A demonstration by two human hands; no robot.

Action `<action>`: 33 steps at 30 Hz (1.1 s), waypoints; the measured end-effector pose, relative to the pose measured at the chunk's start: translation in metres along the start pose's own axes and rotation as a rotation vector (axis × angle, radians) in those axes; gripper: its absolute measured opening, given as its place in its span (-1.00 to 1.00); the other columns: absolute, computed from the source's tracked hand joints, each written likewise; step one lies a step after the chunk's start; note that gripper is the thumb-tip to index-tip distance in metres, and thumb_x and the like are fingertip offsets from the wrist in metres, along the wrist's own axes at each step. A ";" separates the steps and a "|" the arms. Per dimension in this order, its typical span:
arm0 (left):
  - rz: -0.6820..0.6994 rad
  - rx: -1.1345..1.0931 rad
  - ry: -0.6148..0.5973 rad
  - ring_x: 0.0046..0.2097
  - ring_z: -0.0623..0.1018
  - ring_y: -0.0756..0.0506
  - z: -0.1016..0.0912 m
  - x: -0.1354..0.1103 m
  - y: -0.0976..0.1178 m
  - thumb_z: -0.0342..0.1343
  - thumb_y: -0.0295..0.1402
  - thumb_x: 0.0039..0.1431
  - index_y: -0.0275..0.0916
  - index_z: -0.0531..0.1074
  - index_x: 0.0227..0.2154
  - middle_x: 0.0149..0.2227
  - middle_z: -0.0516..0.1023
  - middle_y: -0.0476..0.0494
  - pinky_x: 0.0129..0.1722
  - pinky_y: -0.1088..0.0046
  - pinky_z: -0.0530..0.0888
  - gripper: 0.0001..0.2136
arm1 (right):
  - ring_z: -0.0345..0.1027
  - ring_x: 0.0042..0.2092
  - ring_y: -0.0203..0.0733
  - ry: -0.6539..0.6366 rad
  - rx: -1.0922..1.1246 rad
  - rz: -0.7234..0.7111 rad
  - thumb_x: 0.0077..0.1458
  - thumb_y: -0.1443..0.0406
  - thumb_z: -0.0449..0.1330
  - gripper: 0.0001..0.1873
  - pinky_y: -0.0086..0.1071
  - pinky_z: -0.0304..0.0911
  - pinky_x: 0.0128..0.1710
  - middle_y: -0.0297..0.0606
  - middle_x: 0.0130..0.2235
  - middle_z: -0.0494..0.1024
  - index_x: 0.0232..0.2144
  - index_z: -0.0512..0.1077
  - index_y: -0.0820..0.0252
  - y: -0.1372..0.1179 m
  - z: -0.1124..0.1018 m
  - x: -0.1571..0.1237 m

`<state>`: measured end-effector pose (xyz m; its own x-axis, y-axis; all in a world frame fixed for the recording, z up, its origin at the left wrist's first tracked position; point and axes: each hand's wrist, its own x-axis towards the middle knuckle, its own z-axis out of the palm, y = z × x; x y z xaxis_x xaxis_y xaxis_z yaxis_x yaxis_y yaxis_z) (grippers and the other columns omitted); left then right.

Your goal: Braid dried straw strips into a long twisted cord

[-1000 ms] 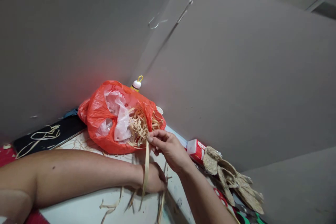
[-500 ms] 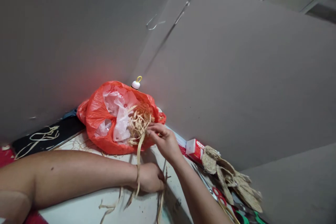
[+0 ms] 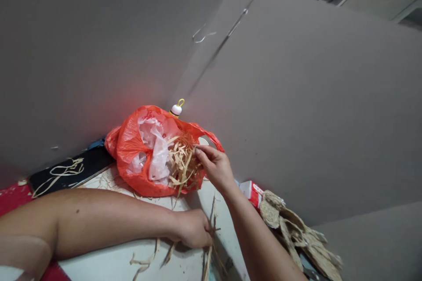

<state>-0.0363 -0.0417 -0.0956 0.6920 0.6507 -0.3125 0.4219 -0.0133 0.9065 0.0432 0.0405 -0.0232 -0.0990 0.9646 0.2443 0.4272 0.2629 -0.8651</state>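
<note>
My right hand (image 3: pixel 216 167) is at the open mouth of an orange plastic bag (image 3: pixel 130 167), thumb and fingers pinched on a pale fibre strip (image 3: pixel 188 162). Around the fingertips lies a tangle of dry, straw-coloured fibre strips (image 3: pixel 180 153), packed in the bag beside crumpled white plastic (image 3: pixel 160 158). Lower down, my left hand (image 3: pixel 196 228) rests on the white tabletop (image 3: pixel 105 259), fingers curled around thin dry fibre strips (image 3: pixel 207 261) that stick out above and below it. Its fingertips are partly hidden.
A bottle with a white cap (image 3: pixel 176 109) stands behind the bag. At right are a red-and-white box (image 3: pixel 253 193) and woven fibre pieces (image 3: pixel 296 232). A black board (image 3: pixel 66 171) with pale strips lies left. Grey walls (image 3: pixel 296 96) rise behind.
My right hand has moved slightly up and deeper over the bag's mouth. The long strip that hung across my left wrist now lies up at the bag. The left hand stays closed in place.
</note>
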 end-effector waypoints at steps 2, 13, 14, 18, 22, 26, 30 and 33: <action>-0.017 -0.002 -0.003 -0.65 0.19 0.07 0.000 -0.001 0.001 0.01 -0.44 -0.14 -0.31 0.53 -0.46 -0.68 0.23 0.07 -0.65 0.53 0.14 -0.79 | 0.27 -0.54 -0.28 0.108 -0.090 -0.037 -0.08 0.10 0.19 -0.67 -0.40 0.22 -0.52 -0.27 -0.52 0.48 -0.38 0.51 0.26 0.003 -0.004 0.002; -0.031 0.039 0.007 -0.65 0.18 0.05 -0.001 0.003 -0.003 0.03 -0.39 -0.15 -0.28 0.52 -0.46 -0.68 0.21 0.07 -0.64 0.51 0.14 -0.80 | 0.30 -0.51 -0.21 0.139 -0.485 0.051 -0.22 0.18 0.23 -0.81 -0.41 0.08 -0.53 -0.20 -0.58 0.51 -0.61 0.52 0.19 0.030 -0.006 0.019; -0.037 0.038 0.006 -0.65 0.18 0.05 -0.001 0.002 -0.002 0.03 -0.39 -0.14 -0.28 0.52 -0.46 -0.69 0.21 0.07 -0.63 0.51 0.15 -0.81 | 0.29 -0.52 -0.22 0.138 -0.478 0.058 -0.24 0.21 0.23 -0.85 -0.42 0.07 -0.53 -0.22 -0.60 0.50 -0.62 0.52 0.18 0.031 -0.004 0.020; -0.049 0.018 -0.023 -0.67 0.15 0.06 -0.002 0.000 0.000 0.02 -0.40 -0.13 -0.28 0.50 -0.47 -0.72 0.16 0.09 -0.64 0.52 0.13 -0.82 | 0.28 -0.53 -0.26 0.122 -0.388 0.066 -0.21 0.25 0.18 -0.86 -0.43 0.11 -0.53 -0.26 -0.59 0.48 -0.61 0.48 0.22 0.025 -0.003 0.019; -0.029 0.011 -0.023 -0.69 0.13 0.08 -0.001 0.001 -0.001 0.01 -0.41 -0.14 -0.27 0.48 -0.51 -0.74 0.13 0.10 -0.65 0.53 0.11 -0.84 | 0.25 -0.53 -0.31 0.111 -0.229 0.060 -0.11 0.16 0.16 -0.75 -0.45 0.14 -0.53 -0.27 -0.52 0.48 -0.49 0.44 0.25 0.001 -0.012 0.008; -0.028 -0.015 -0.020 -0.69 0.11 0.08 0.001 0.002 -0.003 0.00 -0.42 -0.15 -0.26 0.48 -0.52 -0.75 0.10 0.11 -0.66 0.53 0.09 -0.84 | 0.22 -0.52 -0.34 0.038 0.029 0.093 -0.19 0.16 0.29 -0.71 -0.46 0.11 -0.54 -0.31 -0.50 0.46 -0.41 0.43 0.23 -0.023 -0.024 -0.008; -0.006 0.016 0.017 -0.68 0.10 0.09 0.001 0.003 -0.005 0.00 -0.41 -0.16 -0.27 0.44 -0.56 -0.74 0.11 0.11 -0.67 0.55 0.05 -0.87 | 0.22 -0.48 -0.34 -0.023 -0.028 0.040 -0.17 0.18 0.30 -0.76 -0.45 0.13 -0.48 -0.30 -0.48 0.46 -0.48 0.43 0.24 -0.032 -0.031 -0.017; 0.013 0.050 0.015 -0.67 0.12 0.08 0.000 0.004 -0.007 -0.01 -0.40 -0.16 -0.25 0.40 -0.59 -0.73 0.13 0.10 -0.67 0.54 0.06 -0.90 | 0.25 -0.45 -0.31 -0.046 -0.060 0.003 -0.16 0.21 0.30 -0.75 -0.43 0.15 -0.46 -0.29 -0.47 0.46 -0.41 0.43 0.24 -0.034 -0.033 -0.019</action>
<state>-0.0360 -0.0393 -0.1031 0.6891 0.6614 -0.2963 0.4422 -0.0598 0.8949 0.0598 0.0128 0.0159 -0.1384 0.9657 0.2195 0.4809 0.2593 -0.8376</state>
